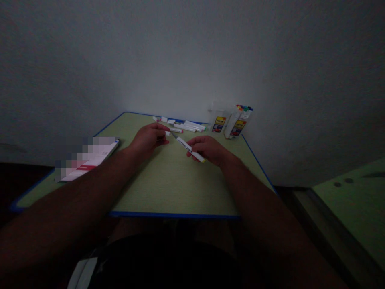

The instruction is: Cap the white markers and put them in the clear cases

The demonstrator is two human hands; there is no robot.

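Note:
My right hand (207, 149) grips a white marker (190, 149) with a yellow end, its bare tip pointing up and left. Between the fingertips of my left hand (149, 138) is a small white marker cap (167, 133), a short way from that tip. Just beyond the cap lies a white marker with a pink end (177, 130). Several more white markers (192, 127) and loose caps (164, 119) lie along the far side of the table.
A clear plastic case (219, 120) stands at the table's back right, beside another case holding colourful-ended markers (239, 122). A partly blurred white and red book or box (90, 162) lies at left. The table (177, 188) has a blue edge and meets a grey wall.

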